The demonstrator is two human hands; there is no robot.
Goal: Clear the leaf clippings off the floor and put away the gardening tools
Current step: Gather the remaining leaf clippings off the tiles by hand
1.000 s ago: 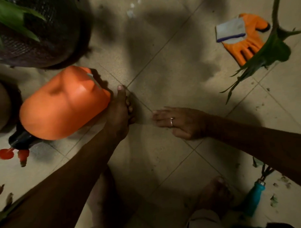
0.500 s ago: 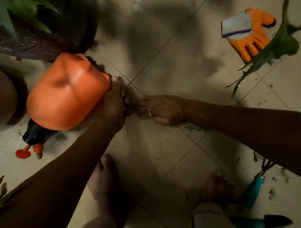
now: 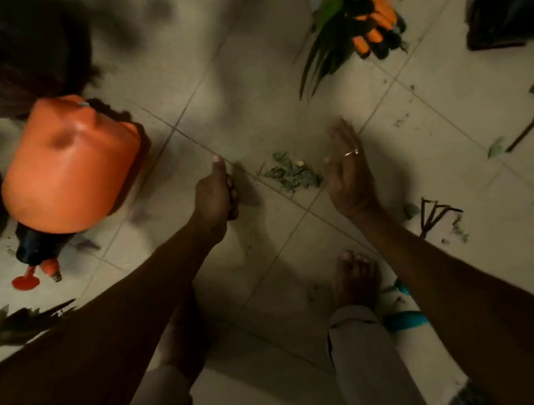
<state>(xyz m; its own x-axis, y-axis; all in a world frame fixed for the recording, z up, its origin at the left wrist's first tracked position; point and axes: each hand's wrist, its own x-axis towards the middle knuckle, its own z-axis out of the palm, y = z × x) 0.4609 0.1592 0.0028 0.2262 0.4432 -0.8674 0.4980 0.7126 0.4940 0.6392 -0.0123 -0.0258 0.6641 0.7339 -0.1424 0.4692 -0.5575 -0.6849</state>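
A small heap of green leaf clippings (image 3: 292,173) lies on the tiled floor between my hands. My left hand (image 3: 216,193) rests on edge on the floor just left of the heap, fingers curled under, thumb pointing forward. My right hand (image 3: 348,172) stands on edge just right of the heap, fingers straight and apart, a ring on one finger. Neither hand holds anything I can see. A hand rake with dark prongs (image 3: 432,216) lies behind my right forearm, its teal handle (image 3: 406,320) showing near my right foot. Loose clippings (image 3: 456,230) are scattered to the right.
An orange spray bottle (image 3: 67,167) with a black and red nozzle lies at the left. An orange glove (image 3: 374,23) sits at the top, partly behind hanging green leaves (image 3: 324,45). A dark pot (image 3: 27,50) is top left, a dark object (image 3: 504,15) top right. My bare feet (image 3: 354,278) are below.
My hands have drawn apart and back towards me, leaving a heap of clippings between them. The view has shifted, so the bottle and glove sit farther out.
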